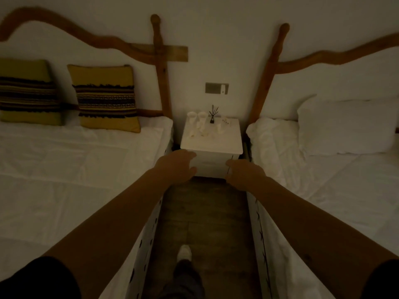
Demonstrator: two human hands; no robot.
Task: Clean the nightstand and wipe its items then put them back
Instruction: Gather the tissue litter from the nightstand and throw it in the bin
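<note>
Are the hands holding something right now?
No. The left hand and right hand are both open and empty, stretched toward the front of the white nightstand.

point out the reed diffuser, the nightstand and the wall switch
reed diffuser point(212, 120), head view, on its dark bottle
nightstand point(224, 141), head view, bare part of its top
wall switch point(216, 88), head view, middle of the plate

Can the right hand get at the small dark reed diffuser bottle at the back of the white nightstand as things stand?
Probably yes. The right hand is empty and open at the white nightstand front; the small dark reed diffuser bottle stands behind a pale cup, which it must clear.
</note>
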